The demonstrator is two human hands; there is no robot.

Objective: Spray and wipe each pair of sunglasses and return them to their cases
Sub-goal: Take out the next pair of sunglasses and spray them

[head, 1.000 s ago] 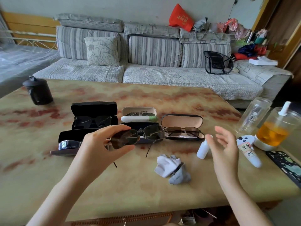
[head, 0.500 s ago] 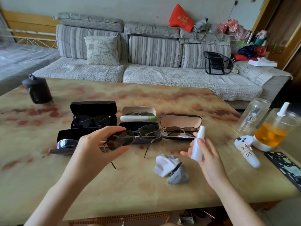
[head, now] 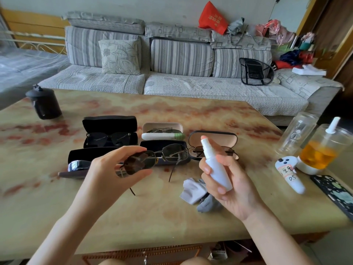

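From the head view, the left hand [head: 107, 169] pinches one pair of sunglasses [head: 158, 156] by its left lens, thumb below and fingers above, and holds them above the table [head: 172, 222], in front of the open cases [head: 109, 124]. Their arms hang open. The right hand [head: 231, 186] is curled around a white bottle [head: 216, 167], with one fingertip [head: 204, 139] on the top, just beside the free lens.

I think the spraying comes next. The nozzle direction is hard to see, so the mist may miss the lens and fall on the table or into the cases behind. The fingers lie on the lens itself, so they may leave marks, and a wet lens may slip from such a small pinch. The cloth [head: 196, 192] lies crumpled under the right hand.

A letter "D" shows on each corner of the black glasses [head: 108, 139] in the far case. The white remote [head: 290, 174] carries a handwritten "D5". The gold signs on the red bag [head: 213, 19] I cannot read.
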